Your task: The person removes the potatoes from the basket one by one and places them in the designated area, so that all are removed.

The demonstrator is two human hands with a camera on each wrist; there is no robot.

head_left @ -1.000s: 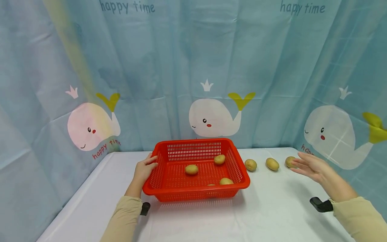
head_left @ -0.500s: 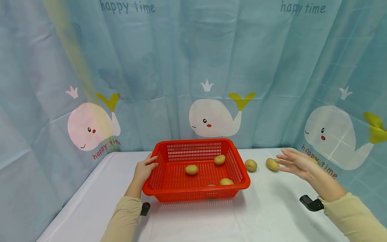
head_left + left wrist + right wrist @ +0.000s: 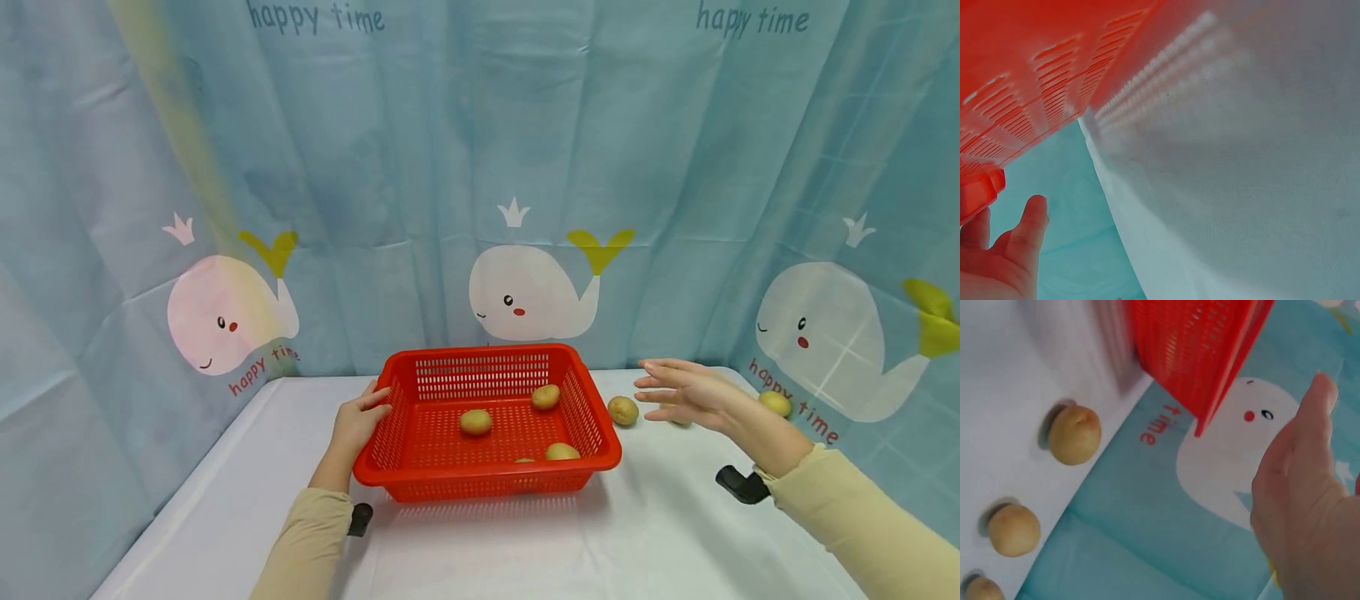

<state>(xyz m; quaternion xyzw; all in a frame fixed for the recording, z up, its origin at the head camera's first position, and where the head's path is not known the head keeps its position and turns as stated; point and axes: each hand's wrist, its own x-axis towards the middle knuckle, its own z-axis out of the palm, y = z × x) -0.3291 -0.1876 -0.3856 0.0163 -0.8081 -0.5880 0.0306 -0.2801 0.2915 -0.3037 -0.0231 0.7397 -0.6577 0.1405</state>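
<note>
From the left wrist I'm seeing the left hand (image 3: 1007, 256) at the red basket (image 3: 1016, 50), its grip unclear to me; from the right, loose potatoes (image 3: 1074, 436) on white cloth (image 3: 1004, 394); from the head, more potatoes (image 3: 476, 422) lying inside, while the empty, extended right hand (image 3: 690, 393) is partly blocking one outside, having drifted basketward.

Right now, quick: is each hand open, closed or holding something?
Left hand: at the left side of the red basket; whether it grips the edge cannot be told.
Right hand: open, holding nothing.
</note>
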